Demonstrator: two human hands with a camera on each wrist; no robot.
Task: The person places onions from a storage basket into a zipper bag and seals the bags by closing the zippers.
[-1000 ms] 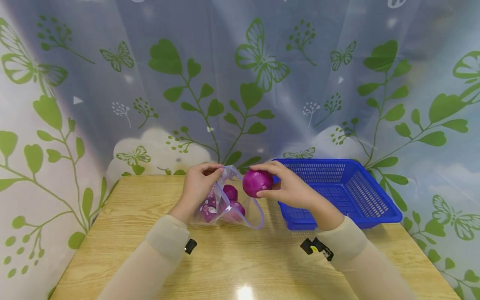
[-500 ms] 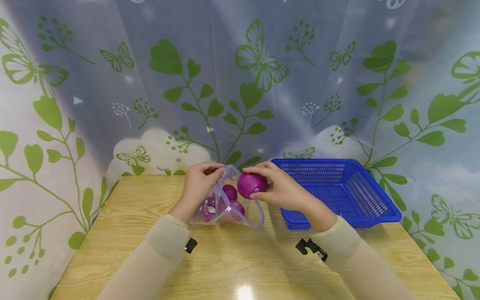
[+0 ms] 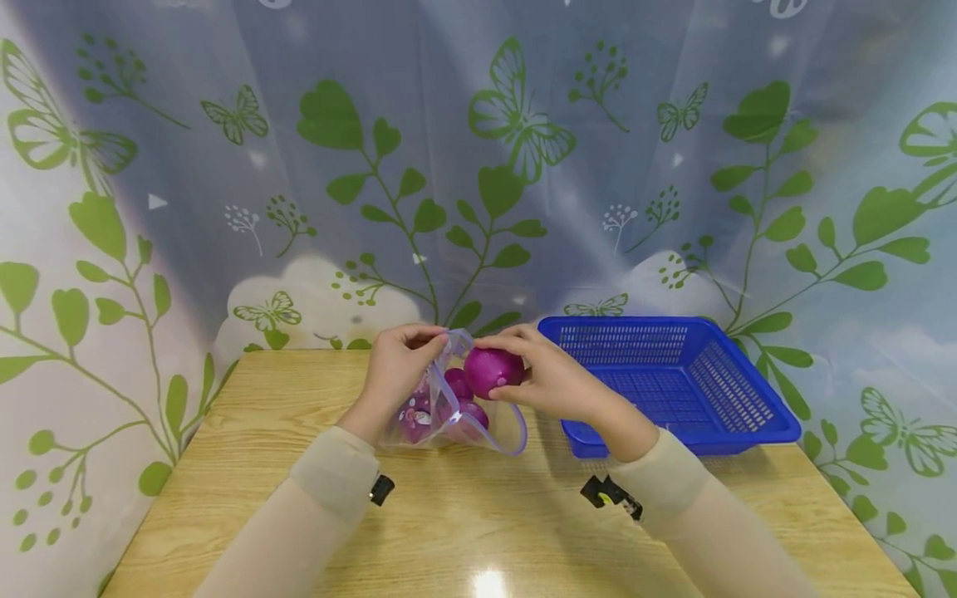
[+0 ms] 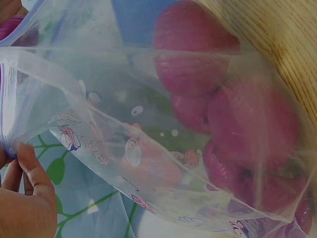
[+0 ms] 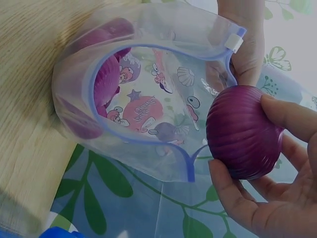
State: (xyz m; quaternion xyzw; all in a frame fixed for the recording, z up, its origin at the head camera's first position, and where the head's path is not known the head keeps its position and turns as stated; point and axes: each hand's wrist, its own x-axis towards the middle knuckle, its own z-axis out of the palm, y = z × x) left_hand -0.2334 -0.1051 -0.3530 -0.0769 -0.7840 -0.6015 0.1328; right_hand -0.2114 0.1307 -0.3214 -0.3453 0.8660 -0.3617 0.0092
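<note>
My left hand [image 3: 399,365] pinches the top edge of a clear zip bag [image 5: 148,144] printed with cartoon figures, its lilac-rimmed mouth spread wide. Several red onions [image 4: 252,124] lie inside, toward the bottom. A white slider [image 5: 234,42] sits on the rim near the left hand. Between thumb and fingers, my right hand [image 3: 557,374] grips another red onion [image 5: 245,133] right at the bag's mouth. In the left wrist view, the left fingers [image 4: 37,173] hold the bag's corner, and the held onion shows only at the frame's edge.
A blue perforated plastic basket [image 3: 755,390] stands on the wooden table [image 3: 299,390] to the right of the bag. Behind the table hangs a curtain [image 3: 449,166] with green leaves and butterflies. Black wrist devices sit below both sleeves.
My right hand has carried its red onion leftward, from near the basket's edge to the bag's mouth. The left hand and the bag have stayed in place.
</note>
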